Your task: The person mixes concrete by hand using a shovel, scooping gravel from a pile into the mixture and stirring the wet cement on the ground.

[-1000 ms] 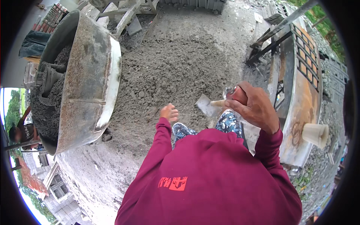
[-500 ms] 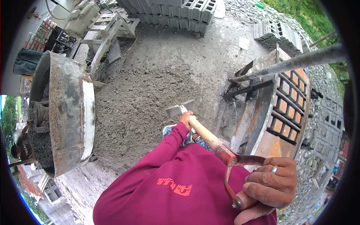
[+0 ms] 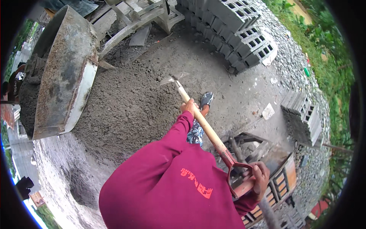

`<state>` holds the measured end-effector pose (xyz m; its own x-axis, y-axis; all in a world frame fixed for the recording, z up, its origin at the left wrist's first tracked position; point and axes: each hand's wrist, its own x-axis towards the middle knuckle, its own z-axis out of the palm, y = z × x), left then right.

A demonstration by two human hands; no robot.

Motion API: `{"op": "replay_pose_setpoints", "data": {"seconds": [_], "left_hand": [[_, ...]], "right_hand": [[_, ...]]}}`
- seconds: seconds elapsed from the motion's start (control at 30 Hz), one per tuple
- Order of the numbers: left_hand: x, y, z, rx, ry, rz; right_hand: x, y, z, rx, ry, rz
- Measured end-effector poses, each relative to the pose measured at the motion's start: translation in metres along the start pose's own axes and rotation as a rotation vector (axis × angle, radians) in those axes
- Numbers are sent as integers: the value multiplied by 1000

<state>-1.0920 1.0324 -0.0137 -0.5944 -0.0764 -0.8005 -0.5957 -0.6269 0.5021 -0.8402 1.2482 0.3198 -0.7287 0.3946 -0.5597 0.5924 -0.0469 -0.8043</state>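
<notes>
Over rough grey ground (image 3: pixel 248 91), a D-handled shovel (image 3: pixel 203 120) is held aslant, its blade (image 3: pixel 167 81) at the edge of a mound of grey mix (image 3: pixel 126 103). Shaft (image 3: pixel 215 140) and red grip (image 3: pixel 243 188) are clasped by left hand (image 3: pixel 189 106) and right hand (image 3: pixel 261 179) respectively; hollow blocks (image 3: pixel 225 36) are stacked beyond.

Stacked grey hollow blocks (image 3: pixel 225 19), grey gravel (image 3: pixel 284 55), green plants (image 3: pixel 331 40), pale flat piece (image 3: pixel 268 111)
</notes>
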Motion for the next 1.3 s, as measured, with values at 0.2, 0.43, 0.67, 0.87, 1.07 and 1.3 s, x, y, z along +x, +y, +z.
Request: {"op": "replay_pose_setpoints", "data": {"seconds": [0.2,0.43,0.67,0.87,1.07,1.3], "left_hand": [[59,24,110,-102,266,83],[75,60,182,-203,374,109],[124,83,229,-374,417,80],[194,117,234,-570,375,104],[256,185,222,-566,443,35],[358,292,173,-352,668,70]], "right_hand": [[152,-93,-18,497,48,31],[249,-162,-56,816,-82,475],[384,-214,-68,633,-223,590],[496,-245,-31,390,-493,481],[552,-250,47,483,-471,563],[616,-241,205,579,-476,719]]}}
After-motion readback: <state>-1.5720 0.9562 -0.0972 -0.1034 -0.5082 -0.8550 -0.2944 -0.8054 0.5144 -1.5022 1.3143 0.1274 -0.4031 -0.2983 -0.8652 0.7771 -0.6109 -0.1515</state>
